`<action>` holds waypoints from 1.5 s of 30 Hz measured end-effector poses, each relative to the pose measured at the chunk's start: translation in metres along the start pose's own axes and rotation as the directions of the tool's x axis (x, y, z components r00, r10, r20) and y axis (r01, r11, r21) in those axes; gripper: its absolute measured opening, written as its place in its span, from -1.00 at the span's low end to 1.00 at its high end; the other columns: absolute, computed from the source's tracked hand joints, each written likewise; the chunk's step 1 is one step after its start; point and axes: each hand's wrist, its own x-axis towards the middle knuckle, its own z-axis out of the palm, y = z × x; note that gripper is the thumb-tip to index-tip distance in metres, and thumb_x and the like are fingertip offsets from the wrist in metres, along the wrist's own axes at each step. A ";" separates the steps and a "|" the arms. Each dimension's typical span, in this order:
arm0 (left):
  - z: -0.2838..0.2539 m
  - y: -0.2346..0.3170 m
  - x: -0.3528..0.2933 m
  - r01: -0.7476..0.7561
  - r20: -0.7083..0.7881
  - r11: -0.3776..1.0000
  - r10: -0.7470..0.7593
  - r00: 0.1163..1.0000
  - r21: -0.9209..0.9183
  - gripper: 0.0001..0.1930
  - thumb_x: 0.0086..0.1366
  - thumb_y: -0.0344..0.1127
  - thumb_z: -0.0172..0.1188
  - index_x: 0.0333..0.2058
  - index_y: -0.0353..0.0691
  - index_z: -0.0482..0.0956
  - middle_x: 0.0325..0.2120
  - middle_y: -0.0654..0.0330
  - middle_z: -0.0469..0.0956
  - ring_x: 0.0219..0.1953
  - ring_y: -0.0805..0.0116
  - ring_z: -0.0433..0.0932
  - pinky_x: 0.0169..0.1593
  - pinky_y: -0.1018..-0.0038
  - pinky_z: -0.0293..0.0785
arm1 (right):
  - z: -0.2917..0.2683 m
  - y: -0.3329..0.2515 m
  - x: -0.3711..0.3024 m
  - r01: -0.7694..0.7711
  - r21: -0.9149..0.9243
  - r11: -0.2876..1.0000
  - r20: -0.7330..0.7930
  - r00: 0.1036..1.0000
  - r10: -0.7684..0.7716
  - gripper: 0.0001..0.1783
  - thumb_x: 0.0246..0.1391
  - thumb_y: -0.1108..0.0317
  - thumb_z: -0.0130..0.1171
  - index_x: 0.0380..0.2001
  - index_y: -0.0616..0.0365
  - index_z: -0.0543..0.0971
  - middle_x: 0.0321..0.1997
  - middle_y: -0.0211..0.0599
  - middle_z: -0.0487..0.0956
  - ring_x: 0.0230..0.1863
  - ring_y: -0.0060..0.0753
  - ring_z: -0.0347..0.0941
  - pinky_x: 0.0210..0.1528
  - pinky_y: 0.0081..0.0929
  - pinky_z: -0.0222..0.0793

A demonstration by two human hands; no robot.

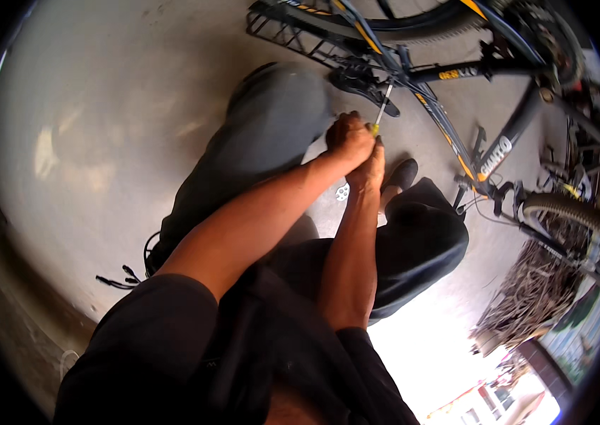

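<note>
My left hand (351,140) and my right hand (369,168) are closed and pressed together around a screwdriver with a yellow handle (375,130). Most of that handle is hidden in my fingers. Its thin metal shaft (385,103) points up and slightly right, and the tip meets the bicycle (441,117) beside the saddle (363,86), near where the frame tubes join. Whether the tip sits in a screw is too small to tell. The bicycle frame is dark grey with orange stripes.
A rear rack (293,32) and a wheel extend at the top. A small round metal piece with holes (342,193) lies on the floor by my shoe (403,173). Black cables (119,280) show at left. Piled sticks (544,290) lie at right, near the front wheel (569,209).
</note>
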 end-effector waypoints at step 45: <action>0.048 0.023 0.060 0.146 0.076 0.989 -0.147 0.986 0.027 -0.86 0.04 -0.31 0.18 -0.50 -0.25 0.62 -0.44 -0.05 0.60 -0.29 -0.01 0.60 -0.18 0.24 0.53 | 0.002 -0.008 -0.028 -0.203 0.062 0.977 0.212 0.959 0.186 -0.67 0.24 0.06 -0.19 -0.26 0.04 0.45 -0.46 -0.46 0.49 -0.63 -0.59 0.29 -0.73 -0.68 -0.01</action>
